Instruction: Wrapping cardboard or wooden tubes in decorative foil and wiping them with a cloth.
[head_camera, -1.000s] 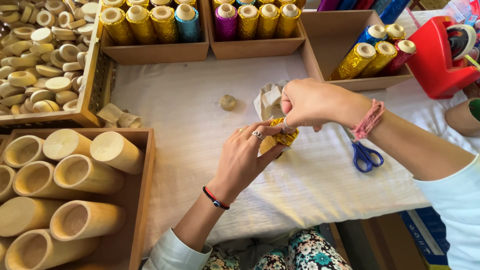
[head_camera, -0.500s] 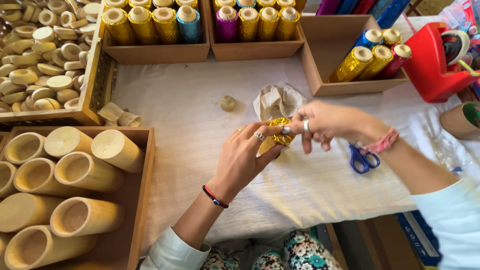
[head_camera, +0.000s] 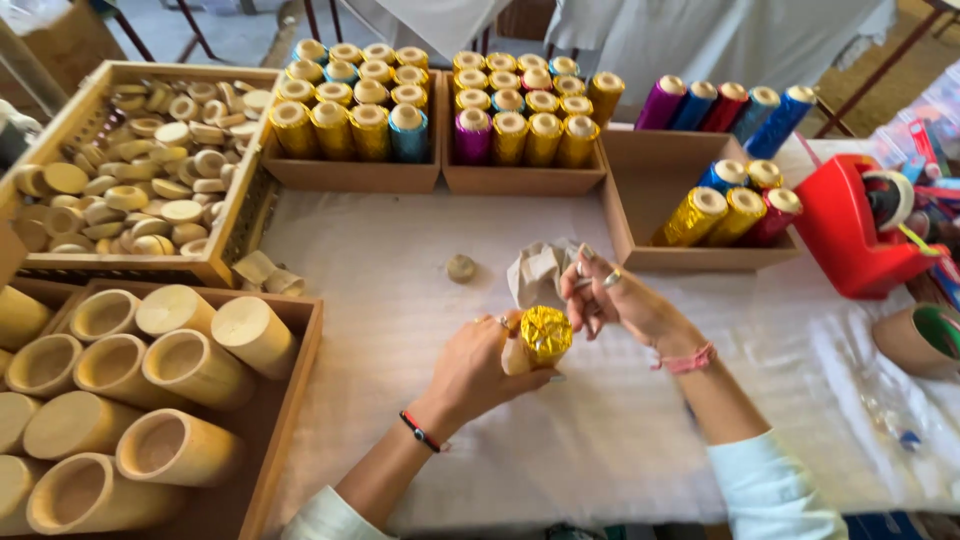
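We count two hands (head_camera: 480, 370), one gold-capped tube (head_camera: 540, 338) between them. At nine o'clock, nine bare tubes (head_camera: 180, 370) show in one tray. At one o'clock a box (head_camera: 650, 175) holds four foil tubes (head_camera: 735, 210); behind it lie five more. One red tape dispenser (head_camera: 850, 235) at three o'clock.

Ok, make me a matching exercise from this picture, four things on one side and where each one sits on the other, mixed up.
Things:
1. gold foil tube
2. tape dispenser
3. bare tubes
4. round caps

Places:
A. wooden tray at far left
B. in the left hand, by the right hand
C. right side of the table
D. wooden box at near left

Pairs: 1-B, 2-C, 3-D, 4-A
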